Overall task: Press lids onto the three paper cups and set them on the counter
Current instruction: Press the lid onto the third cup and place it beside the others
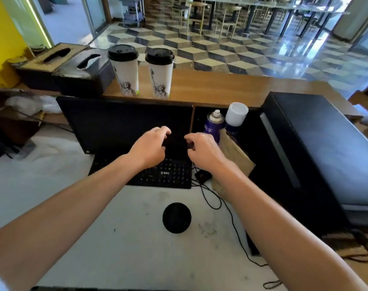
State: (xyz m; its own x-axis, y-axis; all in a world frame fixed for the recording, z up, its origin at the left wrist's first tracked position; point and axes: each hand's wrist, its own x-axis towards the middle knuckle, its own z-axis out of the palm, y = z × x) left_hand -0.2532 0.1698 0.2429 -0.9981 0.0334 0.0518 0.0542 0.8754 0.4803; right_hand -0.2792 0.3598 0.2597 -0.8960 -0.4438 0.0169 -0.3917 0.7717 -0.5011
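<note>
Two white paper cups with black lids stand upright side by side on the wooden counter (pixel 210 87): the left cup (pixel 125 70) and the right cup (pixel 160 74). No third cup is in sight. My left hand (pixel 150 147) and my right hand (pixel 202 151) hover close together above the black keyboard (pixel 168 175), in front of the dark monitor (pixel 120 122). The fingers of both are loosely curled and face each other. I see nothing held in either hand against the black screen.
A black round disc (pixel 176 217) lies on the white desk (pixel 116 238). Two tissue boxes (pixel 74 66) sit at the counter's left end. Spray cans (pixel 215 122) and a brown paper bag (pixel 233 152) stand right of the monitor, beside a large black machine (pixel 325 143). Cables trail across the desk.
</note>
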